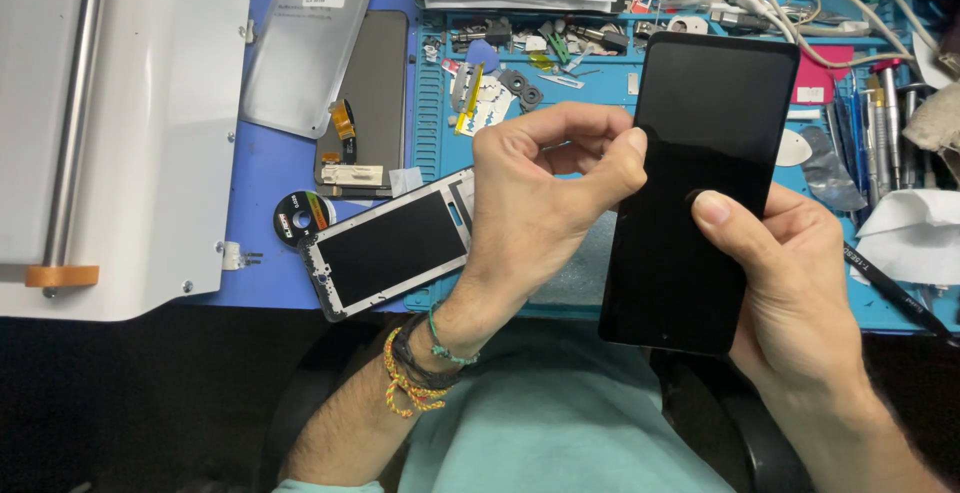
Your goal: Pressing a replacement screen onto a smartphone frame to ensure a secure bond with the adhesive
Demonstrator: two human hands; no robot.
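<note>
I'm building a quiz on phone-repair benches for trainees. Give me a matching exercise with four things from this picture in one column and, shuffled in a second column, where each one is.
Things:
1. black phone screen panel
2. phone frame with a silver edge
3. small tape roll
4. white machine housing

Places:
A. far left of the bench
B. flat on the bench, just left of the left hand
C. held up in the right hand, the left hand's fingers at its edge
D. on the blue mat, by the frame's left end

Pairs: 1-C, 2-B, 3-D, 4-A
</note>
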